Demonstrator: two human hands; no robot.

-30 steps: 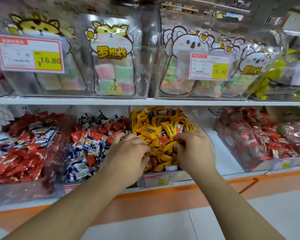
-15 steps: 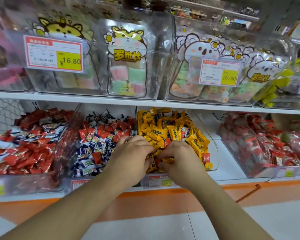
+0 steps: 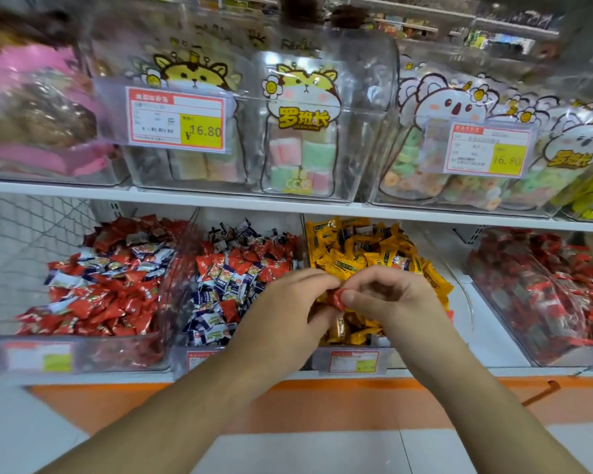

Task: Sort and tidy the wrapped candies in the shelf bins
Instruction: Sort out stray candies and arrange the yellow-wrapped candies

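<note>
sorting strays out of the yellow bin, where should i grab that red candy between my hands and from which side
Pinch the red candy across its flat wrapped body, coming from above and the front, where the yellow bin is open. It sits on top of the yellow candies, already between the left hand and the right hand, so one thumb-and-finger pinch should lift it.

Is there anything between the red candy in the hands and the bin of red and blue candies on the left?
Only the left hand itself; it and the right hand pinch the red wrapped candy over the yellow-candy bin. The neighbouring open-topped red-and-blue bin shows no cover.
</note>
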